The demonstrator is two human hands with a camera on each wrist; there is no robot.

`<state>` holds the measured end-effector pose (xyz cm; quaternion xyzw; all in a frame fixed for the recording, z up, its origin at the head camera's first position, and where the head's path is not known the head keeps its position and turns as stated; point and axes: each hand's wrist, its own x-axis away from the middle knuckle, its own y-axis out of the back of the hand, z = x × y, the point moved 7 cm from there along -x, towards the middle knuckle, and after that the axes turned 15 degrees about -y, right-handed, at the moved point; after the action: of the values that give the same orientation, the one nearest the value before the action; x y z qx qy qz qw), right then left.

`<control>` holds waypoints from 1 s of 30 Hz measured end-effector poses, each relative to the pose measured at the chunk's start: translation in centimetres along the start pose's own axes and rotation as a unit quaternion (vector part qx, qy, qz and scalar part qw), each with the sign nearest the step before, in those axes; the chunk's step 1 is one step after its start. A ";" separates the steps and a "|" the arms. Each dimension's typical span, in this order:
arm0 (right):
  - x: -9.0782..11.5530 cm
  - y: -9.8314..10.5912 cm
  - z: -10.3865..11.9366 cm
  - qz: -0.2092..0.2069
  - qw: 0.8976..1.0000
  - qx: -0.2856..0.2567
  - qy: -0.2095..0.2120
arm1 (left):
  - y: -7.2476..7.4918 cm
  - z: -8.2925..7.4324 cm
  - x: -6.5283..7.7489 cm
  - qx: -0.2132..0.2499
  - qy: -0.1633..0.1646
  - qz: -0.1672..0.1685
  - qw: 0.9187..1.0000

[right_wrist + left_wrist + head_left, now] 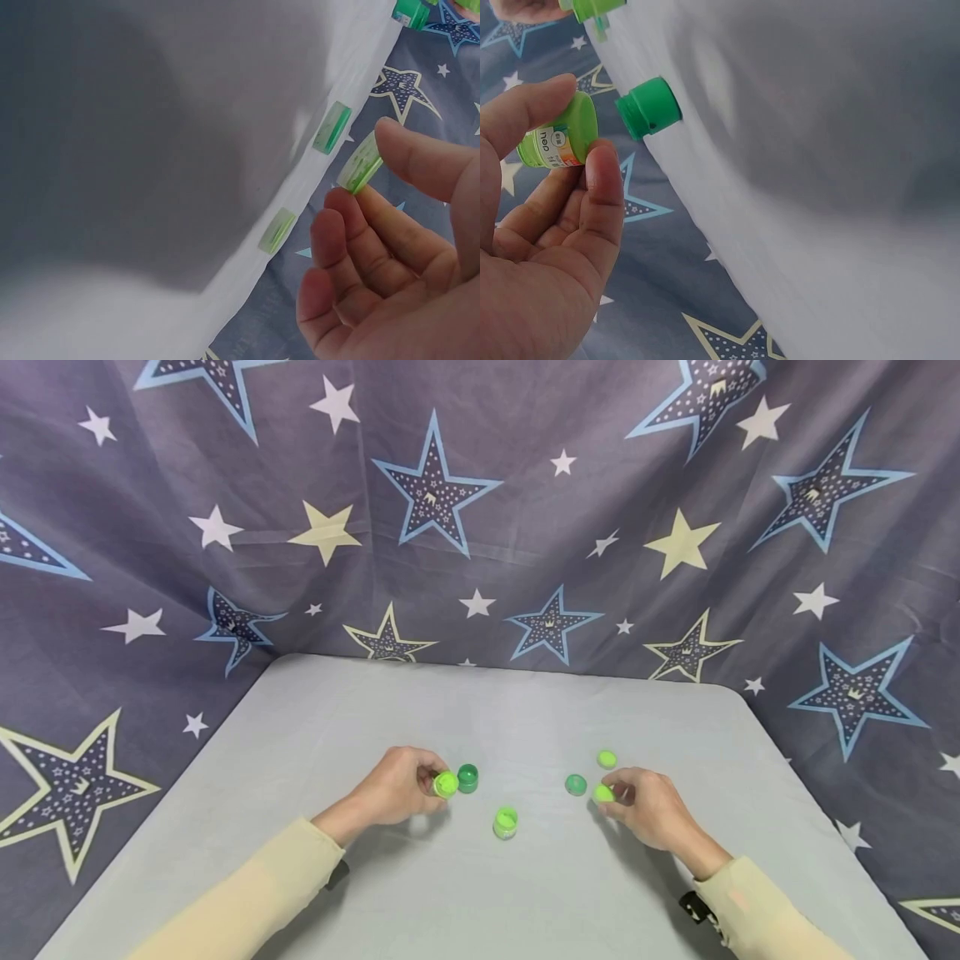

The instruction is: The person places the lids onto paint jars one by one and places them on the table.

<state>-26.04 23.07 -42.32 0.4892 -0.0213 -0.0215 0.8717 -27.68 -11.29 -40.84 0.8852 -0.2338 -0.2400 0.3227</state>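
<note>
Your left hand [403, 785], left of centre in the frame, pinches a light green jar [446, 785] between thumb and fingers. The grip is on its side, over the label [555, 146], which seems to leave the mouth clear. The jar is lifted off the table [525, 902] with its open end mostly up, probably to keep the contents in.

Your right hand [648, 806], right of centre, pinches a light green lid [603, 793] by the rim, thumb against fingertip, the other fingers loosely bent and off it. Held at the edge like that, you likely touch little of the smeared green on it. The lid is also clear of the table.

Just right of your left hand stands an open dark green jar [468, 779]; a second light green jar [506, 822], open too, stands lower, near the middle of the frame. Upright on their bases, both should sit steadily.

Near your right fingers lie a dark green lid [576, 785] and, above it in the frame, a second light green lid [607, 760]. They lie flat, apart from the jars, perhaps to keep the two kinds sorted.
</note>
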 end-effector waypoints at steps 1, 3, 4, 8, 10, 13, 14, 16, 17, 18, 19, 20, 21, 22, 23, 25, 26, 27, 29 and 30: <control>0.1 0.0 0.1 0.000 1.000 -0.001 0.000 | 0.0 -0.1 0.0 0.001 0.001 0.000 1.000; 0.2 0.0 0.2 -0.002 1.000 -0.005 0.002 | -0.1 -0.2 0.1 0.000 0.000 0.001 1.000; 0.3 0.1 0.3 -0.003 1.000 -0.006 0.003 | -0.2 -0.2 0.1 0.000 0.001 0.001 1.000; 0.6 0.1 0.7 -0.008 1.000 -0.016 0.011 | -0.4 -0.3 0.2 0.007 -0.001 0.001 1.000; 0.7 0.1 0.8 -0.008 1.000 -0.022 0.013 | -0.5 -0.4 0.2 0.012 0.000 0.001 1.000; 0.8 0.1 1.0 -0.010 0.999 -0.031 0.018 | -0.6 -0.5 0.1 0.016 -0.003 0.000 1.000; 0.9 0.1 1.1 -0.011 0.999 -0.033 0.019 | -0.6 -0.5 0.1 0.017 -0.004 0.000 1.000; 0.9 0.1 1.2 -0.013 0.999 -0.038 0.021 | -0.7 -0.6 0.1 0.018 -0.005 0.000 1.000; 1.0 0.1 1.3 -0.015 0.999 -0.040 0.022 | -0.7 -0.7 0.1 0.020 -0.005 0.000 1.000; 1.0 0.0 1.4 -0.016 0.999 -0.043 0.024 | -0.7 -0.8 0.1 0.020 -0.006 0.001 1.000; 1.0 0.0 1.5 -0.016 0.999 -0.045 0.024 | -0.8 -0.8 0.1 0.019 -0.007 0.002 1.000; 1.1 0.0 1.6 -0.017 0.998 -0.047 0.026 | -0.8 -0.9 0.1 0.019 -0.009 0.003 1.000; 1.1 0.0 1.7 -0.018 0.998 -0.049 0.026 | -0.9 -1.0 0.1 0.018 -0.011 0.004 1.000; 1.2 0.0 1.8 -0.018 0.998 -0.050 0.027 | -0.9 -1.1 0.2 0.017 -0.013 0.005 1.000; 1.2 -0.1 1.9 -0.018 0.998 -0.051 0.027 | -0.9 -1.1 0.2 0.015 -0.016 0.006 1.000; 1.4 -0.1 2.1 -0.018 0.998 -0.053 0.028 | -1.0 -1.3 0.2 0.012 -0.020 0.007 1.000; 1.4 -0.1 2.2 -0.018 0.998 -0.054 0.029 | -1.0 -1.3 0.3 0.012 -0.020 0.007 1.000; 1.5 -0.1 2.3 -0.019 0.998 -0.055 0.030 | -1.1 -1.3 0.3 0.011 -0.020 0.007 1.000; 1.7 0.0 2.6 -0.019 0.998 -0.059 0.033 | -1.2 -1.4 0.4 0.012 -0.018 0.008 1.000; 1.8 0.1 2.7 -0.020 0.997 -0.060 0.035 | -1.2 -1.4 0.4 0.012 -0.015 0.009 1.000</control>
<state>-24.38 20.68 -40.83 0.4369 0.0203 -0.0231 0.8990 -26.21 -10.07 -40.82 0.8832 -0.2495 -0.2475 0.3107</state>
